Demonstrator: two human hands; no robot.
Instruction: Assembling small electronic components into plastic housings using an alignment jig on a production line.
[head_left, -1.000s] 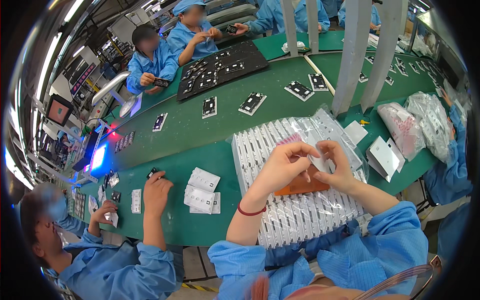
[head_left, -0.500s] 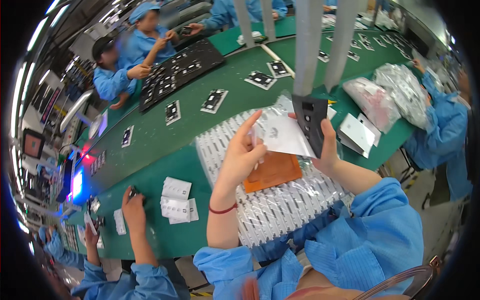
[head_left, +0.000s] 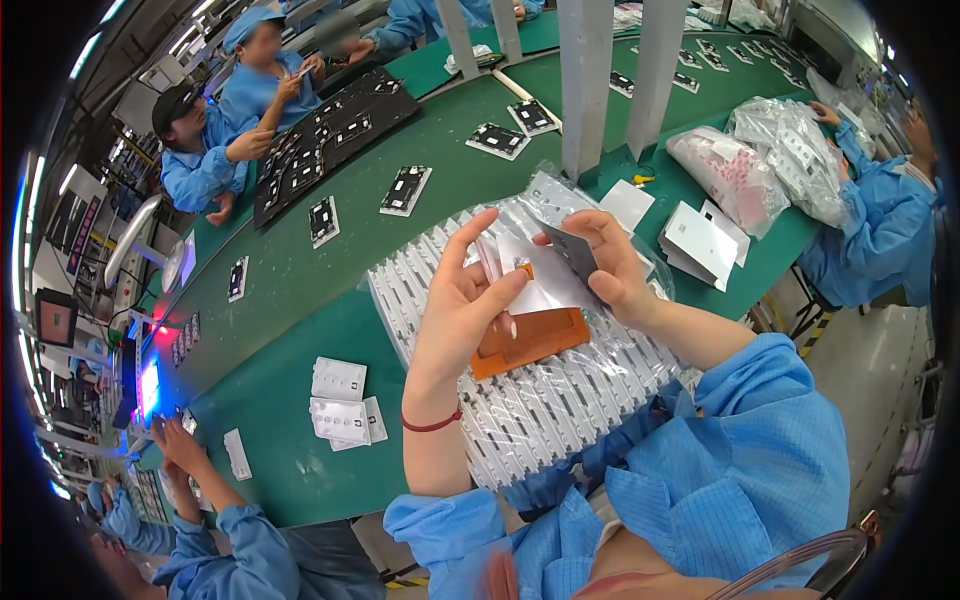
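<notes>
My right hand [head_left: 617,268] grips a thin dark grey panel [head_left: 572,250] between thumb and fingers, tilted so that it shows narrow. My left hand [head_left: 458,290] is at the edge of a white sheet [head_left: 545,290], its lower fingers curled behind it and its index finger raised. A small orange-yellow piece [head_left: 527,271] shows at the left thumb tip. Below both hands lies a flat orange piece [head_left: 530,345]. It rests on a plastic-wrapped layer of white strips with dark slots [head_left: 560,430].
White cards [head_left: 340,418] lie stacked at left on the green bench. White folded pieces [head_left: 698,245] and clear bags [head_left: 785,150] are at right. Grey posts [head_left: 587,90] rise beyond my hands. Parts with black boards [head_left: 405,190] line the belt. Co-workers sit around; one person's hands [head_left: 180,450] work at lower left.
The dark panel has turned from showing its broad face to nearly edge-on. My left thumb has moved up the sheet, and the orange-yellow piece shows there. The co-worker's hands at left have shifted away.
</notes>
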